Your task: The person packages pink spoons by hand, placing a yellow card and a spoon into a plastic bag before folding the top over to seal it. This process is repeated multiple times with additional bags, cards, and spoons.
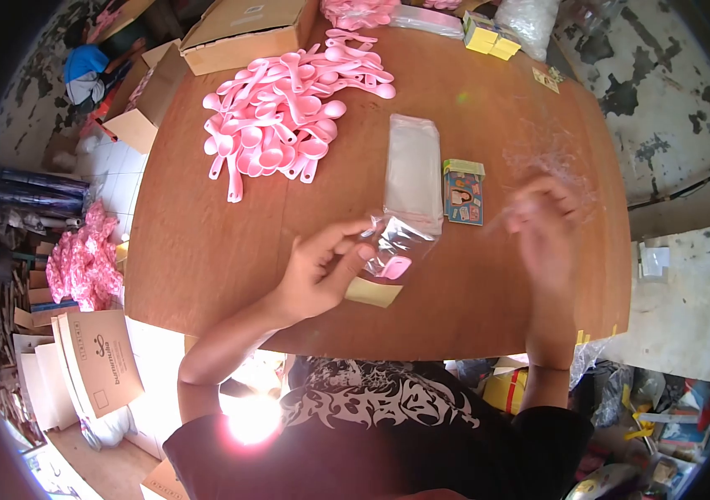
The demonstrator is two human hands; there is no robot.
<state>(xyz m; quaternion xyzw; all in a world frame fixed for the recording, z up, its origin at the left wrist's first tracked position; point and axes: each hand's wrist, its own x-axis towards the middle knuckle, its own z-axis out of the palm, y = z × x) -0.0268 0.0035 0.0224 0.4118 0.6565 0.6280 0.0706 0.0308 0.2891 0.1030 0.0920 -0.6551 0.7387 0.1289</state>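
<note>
A clear plastic bag (405, 237) is pinched between the thumb and fingers of my left hand (326, 268). Inside or under its lower end shows a small pink piece (396, 267). Just below lies a pale yellow card (373, 292). My right hand (545, 208) is raised over the right side of the table, blurred by motion, and what its fingers hold, if anything, cannot be made out. Between the hands are a stack of clear bags (412, 167) and a small pile of printed cards (463, 193).
Pink spoons (276, 112) are heaped on the wooden table (205, 250) at the upper left, near a cardboard box (247, 37). Thin clear strips (551, 150) lie at the right. Yellow boxes (490, 37) stand at the back. A person in blue (87, 67) sits far left.
</note>
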